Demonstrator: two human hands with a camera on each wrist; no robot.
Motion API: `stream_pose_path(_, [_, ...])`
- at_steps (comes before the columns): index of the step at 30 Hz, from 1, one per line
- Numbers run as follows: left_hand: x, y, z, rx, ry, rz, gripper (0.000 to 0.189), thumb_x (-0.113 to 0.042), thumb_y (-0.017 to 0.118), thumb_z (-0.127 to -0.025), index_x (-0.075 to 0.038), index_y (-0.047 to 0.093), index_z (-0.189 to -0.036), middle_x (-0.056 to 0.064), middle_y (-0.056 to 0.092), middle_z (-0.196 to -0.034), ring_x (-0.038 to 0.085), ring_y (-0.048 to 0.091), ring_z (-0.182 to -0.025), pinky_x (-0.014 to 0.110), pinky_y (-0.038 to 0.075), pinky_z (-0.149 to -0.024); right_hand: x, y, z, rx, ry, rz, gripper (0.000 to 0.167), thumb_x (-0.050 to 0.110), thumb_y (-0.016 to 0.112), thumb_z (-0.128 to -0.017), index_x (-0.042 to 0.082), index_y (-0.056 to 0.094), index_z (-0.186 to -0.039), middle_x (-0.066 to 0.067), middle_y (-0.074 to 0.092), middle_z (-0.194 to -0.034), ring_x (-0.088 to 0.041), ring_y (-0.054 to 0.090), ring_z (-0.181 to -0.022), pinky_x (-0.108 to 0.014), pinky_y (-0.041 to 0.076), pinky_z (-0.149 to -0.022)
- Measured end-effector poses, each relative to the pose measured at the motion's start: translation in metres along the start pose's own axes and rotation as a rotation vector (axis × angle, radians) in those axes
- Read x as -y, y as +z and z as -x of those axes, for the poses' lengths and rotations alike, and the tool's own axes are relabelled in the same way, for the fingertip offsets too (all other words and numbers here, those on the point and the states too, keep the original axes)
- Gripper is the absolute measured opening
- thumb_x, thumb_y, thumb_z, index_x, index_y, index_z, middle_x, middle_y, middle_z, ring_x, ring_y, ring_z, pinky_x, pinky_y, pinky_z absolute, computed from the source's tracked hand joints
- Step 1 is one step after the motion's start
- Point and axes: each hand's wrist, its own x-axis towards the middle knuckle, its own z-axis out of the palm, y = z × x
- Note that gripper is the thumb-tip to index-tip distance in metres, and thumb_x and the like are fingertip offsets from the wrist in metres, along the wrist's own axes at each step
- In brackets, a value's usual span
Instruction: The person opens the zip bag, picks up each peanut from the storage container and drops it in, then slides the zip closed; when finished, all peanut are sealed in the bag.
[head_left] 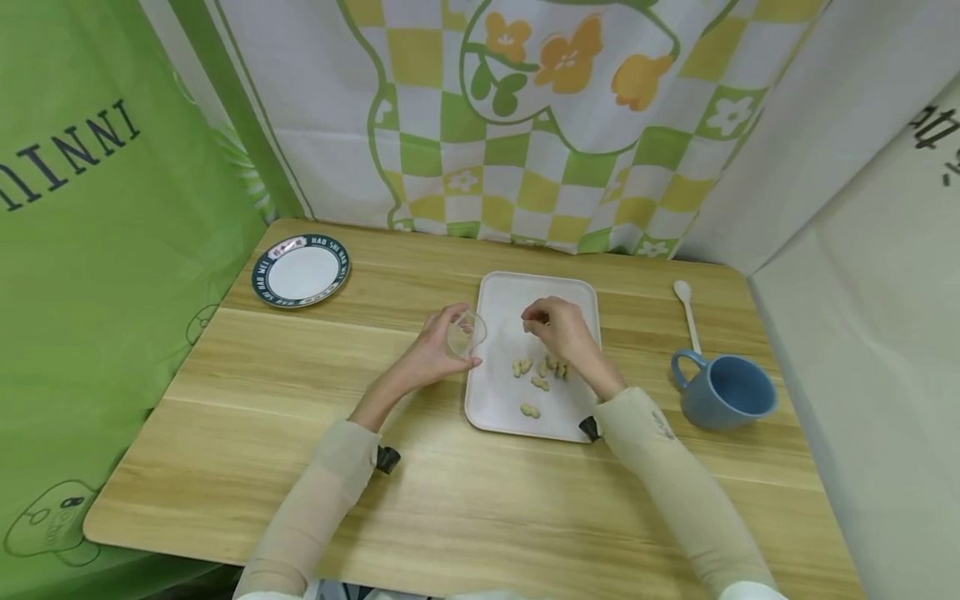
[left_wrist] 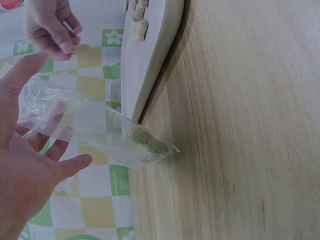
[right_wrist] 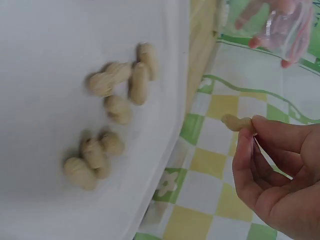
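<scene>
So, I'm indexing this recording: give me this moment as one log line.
left hand: holds clear bag | in bag: peanut | right hand: pinches another peanut above tray | on tray: loose peanuts

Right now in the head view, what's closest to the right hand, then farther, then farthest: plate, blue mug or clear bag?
1. Clear bag, in the left hand
2. Blue mug, right of the tray
3. Plate, on the far left
</scene>
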Motion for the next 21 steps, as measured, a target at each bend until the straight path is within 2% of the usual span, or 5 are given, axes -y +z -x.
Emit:
stream_pose_path(11, [0.0,-0.001,0.0,0.011,-0.011,0.047,0.086,-0.024,0.082,-0.075,-0.011,0.032,-0.144,0.009,0.059,-0.12,0.033,0.033,-0.131,0.055,0.033,-0.106,0.032,-0.007,0.004,-0.05,-0.11,-0.104,0.01,0.008,0.07,-0.088,0.002,0.072,-0.096,-0.008,0.069,-0.095,-0.021,0.066,-0.084,-0.034,0.055,-0.076])
stream_pose_path(16, [0.0,-0.001,0.001,0.025,-0.023,0.038,0.086,-0.025,0.081,-0.076,-0.011,0.031,-0.145,0.016,0.047,-0.133,0.034,0.033,-0.131,0.056,0.035,-0.105,0.046,-0.008,0.006,-0.084,-0.156,-0.137,0.01,0.011,0.072,-0.086,0.005,0.073,-0.094,-0.005,0.07,-0.091,-0.018,0.064,-0.08,-0.031,0.054,-0.07])
stream_pose_path(21, [-0.001,-0.001,0.0,0.027,-0.043,0.053,0.086,-0.025,0.081,-0.075,-0.013,0.032,-0.145,0.02,0.038,-0.139,0.034,0.033,-0.131,0.057,0.036,-0.103,0.056,-0.004,0.005,-0.086,-0.168,-0.154,0.009,0.015,0.074,-0.085,0.009,0.074,-0.092,-0.001,0.07,-0.086,-0.015,0.061,-0.077,-0.029,0.048,-0.061])
